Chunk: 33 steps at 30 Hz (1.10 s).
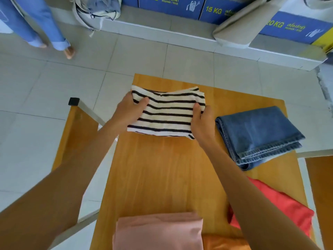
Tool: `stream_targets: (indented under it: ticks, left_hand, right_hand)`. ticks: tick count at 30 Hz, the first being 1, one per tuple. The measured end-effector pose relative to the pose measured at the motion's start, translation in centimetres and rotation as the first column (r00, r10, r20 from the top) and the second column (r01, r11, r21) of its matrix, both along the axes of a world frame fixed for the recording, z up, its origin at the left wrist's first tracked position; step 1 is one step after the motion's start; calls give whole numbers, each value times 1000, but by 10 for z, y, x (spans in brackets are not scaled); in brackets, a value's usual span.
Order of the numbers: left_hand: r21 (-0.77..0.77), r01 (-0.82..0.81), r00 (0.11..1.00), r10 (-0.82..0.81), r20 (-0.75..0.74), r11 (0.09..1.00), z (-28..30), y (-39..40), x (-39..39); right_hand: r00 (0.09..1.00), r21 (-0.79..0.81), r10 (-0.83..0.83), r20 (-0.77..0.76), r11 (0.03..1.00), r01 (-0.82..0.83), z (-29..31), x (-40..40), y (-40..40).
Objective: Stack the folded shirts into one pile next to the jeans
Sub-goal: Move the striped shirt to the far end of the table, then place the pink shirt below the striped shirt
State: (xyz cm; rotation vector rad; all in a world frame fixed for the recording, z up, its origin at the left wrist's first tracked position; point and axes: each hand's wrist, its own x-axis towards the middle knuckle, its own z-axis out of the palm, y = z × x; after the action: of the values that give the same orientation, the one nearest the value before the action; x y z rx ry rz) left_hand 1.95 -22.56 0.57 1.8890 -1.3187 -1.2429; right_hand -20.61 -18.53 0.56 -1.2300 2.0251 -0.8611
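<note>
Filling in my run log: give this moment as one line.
step: placing first shirt | both hands: left hand and right hand grip striped shirt | jeans beside | pink shirt, red shirt unstacked

Pale grey tiled floor (54,83), wooden table (162,168) with metal-framed side panel (75,127), raised tiled ledge (162,33) carrying blue washer signs (171,4), cloth bundle (97,9) on ledge, bystander's legs (45,27) top left, even daylight

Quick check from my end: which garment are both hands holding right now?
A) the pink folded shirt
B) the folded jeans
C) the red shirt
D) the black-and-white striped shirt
D: the left hand and right hand grip opposite edges of the striped shirt, which sits left of the jeans; the pink shirt and red shirt lie untouched near the table's front edge.
</note>
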Motion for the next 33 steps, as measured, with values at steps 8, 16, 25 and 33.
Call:
stream_targets:
  ticks: [8,16,25,33]
  left_hand:
    - [-60,-63,984,72,164,996,-43,-100,-4]
    - [-201,-135,973,169,159,970,-88,-96,-6]
    - [-52,-230,971,233,47,972,-68,-81,-5]
    - [145,-115,991,103,87,983,-25,79,7]
  right_hand:
    - [934,242,228,-276,957,-162,-29,3,-104]
    - [947,259,234,-218,950,-175,-66,-6,-102]
    - [994,200,105,34,974,-110,-60,-12,-95]
    - [992,326,103,68,938,-120,-35,-10,15]
